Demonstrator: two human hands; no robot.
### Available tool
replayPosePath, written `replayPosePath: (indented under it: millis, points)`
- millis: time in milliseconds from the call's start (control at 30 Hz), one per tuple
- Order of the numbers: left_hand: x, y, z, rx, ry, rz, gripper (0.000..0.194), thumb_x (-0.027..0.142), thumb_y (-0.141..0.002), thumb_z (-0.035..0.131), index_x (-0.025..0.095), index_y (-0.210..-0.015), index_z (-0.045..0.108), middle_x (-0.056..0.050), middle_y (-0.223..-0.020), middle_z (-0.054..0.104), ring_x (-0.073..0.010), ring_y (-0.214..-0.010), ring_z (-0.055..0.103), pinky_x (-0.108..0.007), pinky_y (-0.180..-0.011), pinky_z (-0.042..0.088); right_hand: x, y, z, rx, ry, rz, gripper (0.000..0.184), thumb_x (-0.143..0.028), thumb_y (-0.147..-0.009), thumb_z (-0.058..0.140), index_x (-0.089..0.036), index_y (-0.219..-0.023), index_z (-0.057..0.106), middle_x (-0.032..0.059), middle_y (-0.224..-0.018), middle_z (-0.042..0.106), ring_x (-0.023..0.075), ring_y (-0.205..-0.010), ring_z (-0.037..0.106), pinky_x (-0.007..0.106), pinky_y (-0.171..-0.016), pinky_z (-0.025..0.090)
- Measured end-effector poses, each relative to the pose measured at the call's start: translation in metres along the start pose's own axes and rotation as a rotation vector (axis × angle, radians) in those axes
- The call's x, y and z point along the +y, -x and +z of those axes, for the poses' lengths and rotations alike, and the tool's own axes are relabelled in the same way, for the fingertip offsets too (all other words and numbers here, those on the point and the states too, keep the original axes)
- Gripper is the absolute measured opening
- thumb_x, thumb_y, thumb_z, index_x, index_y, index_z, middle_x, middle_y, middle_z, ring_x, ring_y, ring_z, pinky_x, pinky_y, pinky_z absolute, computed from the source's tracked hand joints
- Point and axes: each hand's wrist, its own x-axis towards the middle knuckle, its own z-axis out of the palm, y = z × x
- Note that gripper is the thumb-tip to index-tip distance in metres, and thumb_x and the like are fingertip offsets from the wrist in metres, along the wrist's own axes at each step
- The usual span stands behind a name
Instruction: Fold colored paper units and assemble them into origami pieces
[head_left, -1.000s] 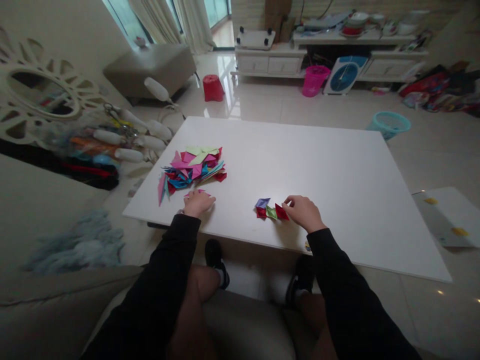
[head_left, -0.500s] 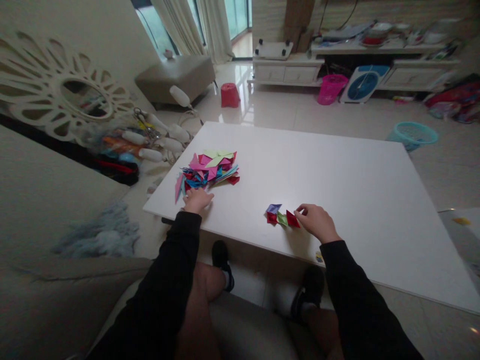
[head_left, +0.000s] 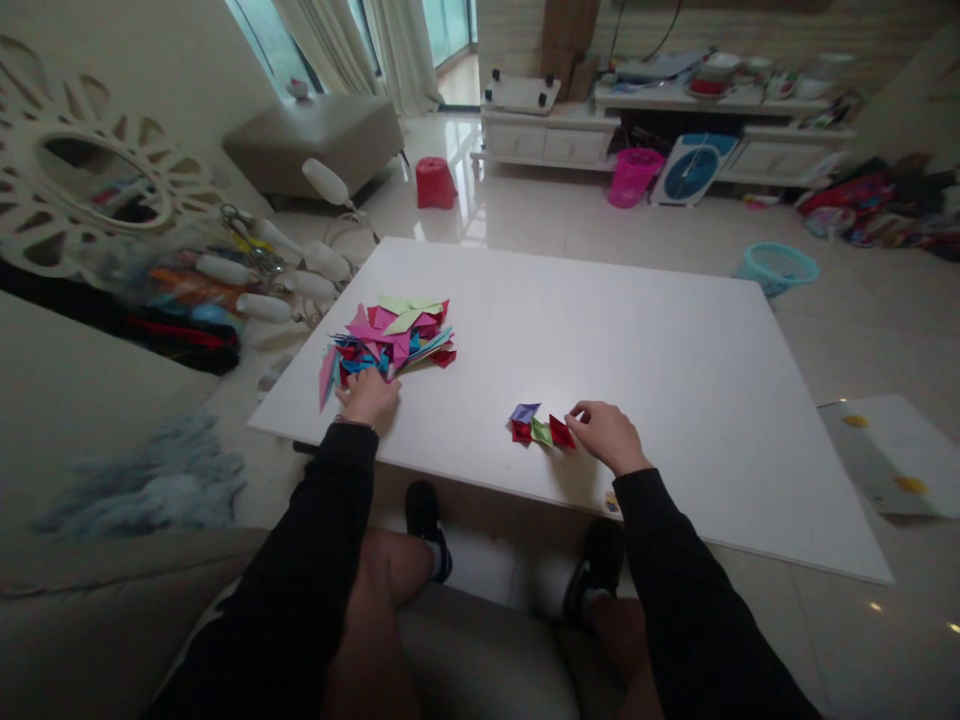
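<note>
A heap of folded paper pieces [head_left: 397, 335] in pink, pale green, blue and red lies on the left side of the white table [head_left: 615, 330]. At its near edge is my left hand [head_left: 369, 398], fingers apart over the closest pieces; the fingertips are partly hidden against them. Farther right, a small chain of folded paper [head_left: 541, 432] rests near the front edge: a purple piece [head_left: 524, 412], a red one, a green one and a red end piece [head_left: 560, 432]. My right hand [head_left: 611, 435] pinches the right corner of that red end piece.
A small sticker [head_left: 613, 501] is on the table's front edge. Lamp arms with white shades [head_left: 300, 285] stand off the left corner. Beyond the right side are a teal basket [head_left: 778, 268] and a white board [head_left: 889, 455] on the floor.
My left hand has moved left and away from me to the heap's near edge; the pink paper seen under it earlier no longer shows there. My right hand stays at the red end piece.
</note>
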Motion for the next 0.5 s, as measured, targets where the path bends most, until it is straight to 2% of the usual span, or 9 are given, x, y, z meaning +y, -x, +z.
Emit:
replayPosePath:
  millis: [100,233,500]
  points:
    - [0.0016,0.0019,-0.0024,0.013,0.001,0.005,0.058,0.043,-0.084,0.052,0.011,-0.132,0.054,-0.027,-0.143,0.053,-0.0446,-0.138,0.041,-0.066,-0.112,0.025,-0.0007,0.0009,-0.0010,-0.006,0.003,-0.007,0.029,-0.043,-0.089,0.056,-0.025,-0.096,0.077,0.0064,-0.095,0.076,0.0247,-0.090,0.069,0.031,-0.072,0.046]
    - [0.0008,0.0030,-0.0006,-0.049,-0.059,0.007,0.051,0.045,-0.085,0.049,0.012,-0.122,0.064,-0.027,-0.142,0.054,-0.0453,-0.137,0.041,-0.065,-0.112,0.024,-0.0015,0.0025,-0.0027,-0.010,0.004,-0.002,0.029,-0.043,-0.089,0.055,-0.025,-0.097,0.077,0.0062,-0.095,0.077,0.0253,-0.091,0.069,0.031,-0.071,0.046]
    - [0.0022,0.0054,-0.0018,-0.071,-0.075,0.013,0.044,0.045,-0.085,0.049,0.018,-0.113,0.072,-0.022,-0.141,0.057,-0.0444,-0.136,0.042,-0.066,-0.111,0.024,-0.0017,0.0017,-0.0015,-0.015,0.016,-0.010,0.028,-0.044,-0.090,0.055,-0.027,-0.096,0.076,0.0053,-0.096,0.076,0.0243,-0.090,0.069,0.032,-0.073,0.048]
